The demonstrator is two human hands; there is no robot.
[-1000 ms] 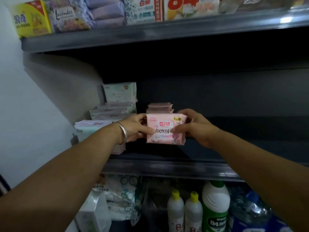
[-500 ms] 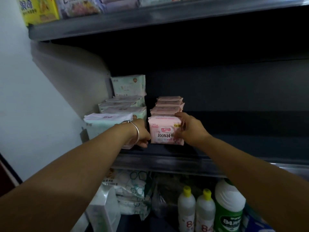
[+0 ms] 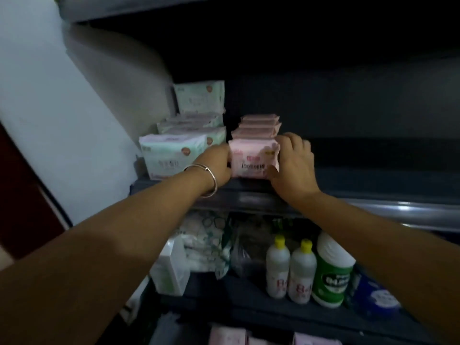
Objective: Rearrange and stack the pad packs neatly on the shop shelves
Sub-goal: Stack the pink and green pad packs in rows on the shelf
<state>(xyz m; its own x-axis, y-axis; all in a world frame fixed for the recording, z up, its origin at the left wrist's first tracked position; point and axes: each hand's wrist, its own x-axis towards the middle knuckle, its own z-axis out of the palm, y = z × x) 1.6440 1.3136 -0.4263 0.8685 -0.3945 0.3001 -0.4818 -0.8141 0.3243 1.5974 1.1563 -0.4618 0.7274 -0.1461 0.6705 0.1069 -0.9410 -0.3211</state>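
Plastic film, soft and slightly crinkled, wraps the pink pad pack, a squarish pillow with dark print on its face; I see it standing at the front of the dark shelf, first in a row of flat pink packs lined up behind it. My left hand grips its left edge, fingers curled out of sight round the side, a thin silver bangle on the wrist. My right hand clasps the right edge, thumb on the front face, fingers bent over the top corner. Just beside on the left sit pale green packs, puffier, with one upright at the back against the white wall. Below the shelf's glossy metal lip stand two white bottles with yellow caps, a fat green-and-white bottle, a white box and crumpled patterned bags. My forearms hide much of the lower left.
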